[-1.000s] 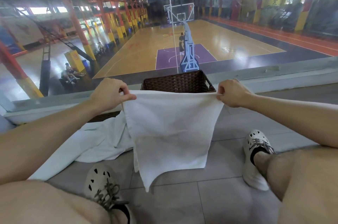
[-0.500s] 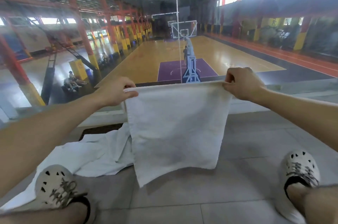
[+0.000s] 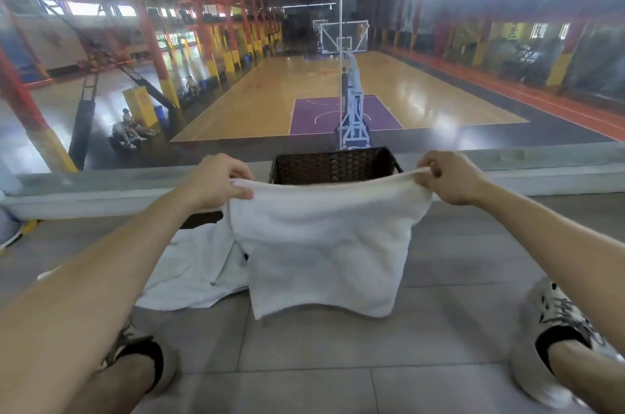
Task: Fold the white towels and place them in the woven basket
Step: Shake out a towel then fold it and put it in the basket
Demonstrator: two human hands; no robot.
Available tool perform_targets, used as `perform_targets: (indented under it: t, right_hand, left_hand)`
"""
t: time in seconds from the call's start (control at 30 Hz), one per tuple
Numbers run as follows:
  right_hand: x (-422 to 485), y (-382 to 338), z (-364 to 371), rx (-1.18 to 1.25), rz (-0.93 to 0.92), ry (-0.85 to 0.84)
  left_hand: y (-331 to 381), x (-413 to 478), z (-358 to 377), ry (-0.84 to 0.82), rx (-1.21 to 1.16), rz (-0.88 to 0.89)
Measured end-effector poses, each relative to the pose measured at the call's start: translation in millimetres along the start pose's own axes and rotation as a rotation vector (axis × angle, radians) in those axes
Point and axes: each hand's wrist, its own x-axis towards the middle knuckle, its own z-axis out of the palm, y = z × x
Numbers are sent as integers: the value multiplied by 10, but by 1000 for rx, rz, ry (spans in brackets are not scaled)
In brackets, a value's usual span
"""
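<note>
A white towel (image 3: 324, 244) hangs in front of me, its top edge sagging between my hands and its lower edge resting on the tiled floor. My left hand (image 3: 216, 181) pinches the top left corner. My right hand (image 3: 451, 176) pinches the top right corner. Just behind the towel stands the dark woven basket (image 3: 333, 165), against the glass wall; its inside is hidden by the towel. More white towel cloth (image 3: 196, 268) lies crumpled on the floor to the left, partly under my left forearm.
I sit on grey floor tiles (image 3: 304, 363) with a shoe on either side, the left shoe (image 3: 135, 349) and the right shoe (image 3: 554, 322). A low ledge (image 3: 84, 193) and a glass wall run across behind the basket. A basketball court lies far below.
The towel has come down from its raised, taut spread. Its top edge now sags and its bottom touches the floor. The basket has come back into view behind it.
</note>
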Motion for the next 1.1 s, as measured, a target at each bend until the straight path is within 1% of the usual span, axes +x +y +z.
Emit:
perform_targets:
  t: [0.03,0.1,0.13,0.17,0.23,0.3,0.33,0.37,0.4,0.43,0.47,0.53,0.57,0.63,0.77,0.8,0.83,0.9,1.0,1.1]
  right_hand:
    - [-19,3,69,8,13,13]
    - [-37,-64,136,113,30,143]
    - [-36,-117,134,159,31,188]
    - [-18,-149,122,197,30,193]
    - [-15,-220,31,216,73,83]
    - [-28,-225,-66,150,170,-140]
    - [-75,-253,-104,31,185,-277]
    - [-135,-310,-115,-111,157,-393]
    - [-171,-376,-61,-210,115,-473]
    - [-212,-438,60,-235,76,-523]
    - [-296,-510,241,-193,56,-533]
    - [-504,-660,663,-122,21,-516]
    - [-570,-712,840,-89,8,-473]
    - [-570,-752,1023,-26,38,-359]
    - [-296,-812,800,69,117,-143]
    - [-270,-882,689,112,146,-97]
    - [-258,-944,590,152,163,-82]
    - [-313,-1103,411,195,170,-134]
    - [-507,-1273,241,330,124,-246]
    - [-633,-1348,172,417,184,-298]
  left_hand:
    - [-18,9,17,27,-23,-22]
    - [-38,40,-13,154,-192,-92]
    - [-30,53,-36,185,-261,-118]
    - [-18,69,-51,179,-302,-129]
    - [19,57,-57,128,-360,-136]
    - [109,1,-34,109,-436,-115]
    - [186,-17,-21,108,-459,-94]
    - [281,-25,-3,109,-465,-64]
    - [396,-30,15,104,-456,-32]
    - [521,-33,35,90,-440,8]
    - [646,-44,52,77,-419,51]
    - [875,-70,49,47,-381,129]
    - [952,-81,21,35,-351,156]
    - [1018,-98,-81,46,-232,196]
    - [831,-112,-224,119,163,204]
    - [756,-123,-186,129,204,194]
    - [681,-140,-123,131,195,186]
    - [533,-163,24,139,122,197]
    - [351,-146,205,150,22,194]
    - [390,-175,333,95,-75,177]
